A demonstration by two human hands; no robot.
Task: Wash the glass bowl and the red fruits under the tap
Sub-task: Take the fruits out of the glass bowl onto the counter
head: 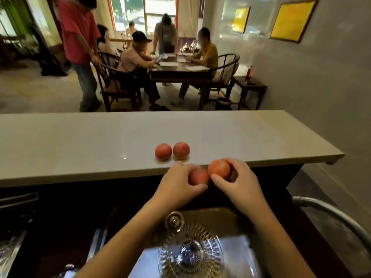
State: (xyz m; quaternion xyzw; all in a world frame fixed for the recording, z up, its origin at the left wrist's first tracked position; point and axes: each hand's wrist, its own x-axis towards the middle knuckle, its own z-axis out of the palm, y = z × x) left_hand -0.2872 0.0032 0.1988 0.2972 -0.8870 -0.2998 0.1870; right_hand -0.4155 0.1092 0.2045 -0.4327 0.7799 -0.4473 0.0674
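Two red fruits (163, 151) (181, 150) rest side by side on the grey counter ledge (80, 145), wet patches beneath them. My left hand (178, 184) grips a third red fruit (197, 176) just below the ledge's front edge. Beside it my right hand (239, 182) holds a fourth red fruit (218, 169), slightly higher. The two held fruits touch each other. A ribbed glass bowl (190, 251) sits in the sink (216, 217) directly under my forearms.
A grey tap spout (331, 213) arcs in from the right over the sink. A dark rack or tray (12, 243) lies at the left. Beyond the ledge, several people sit and stand around a dark wooden table (178, 72) with chairs.
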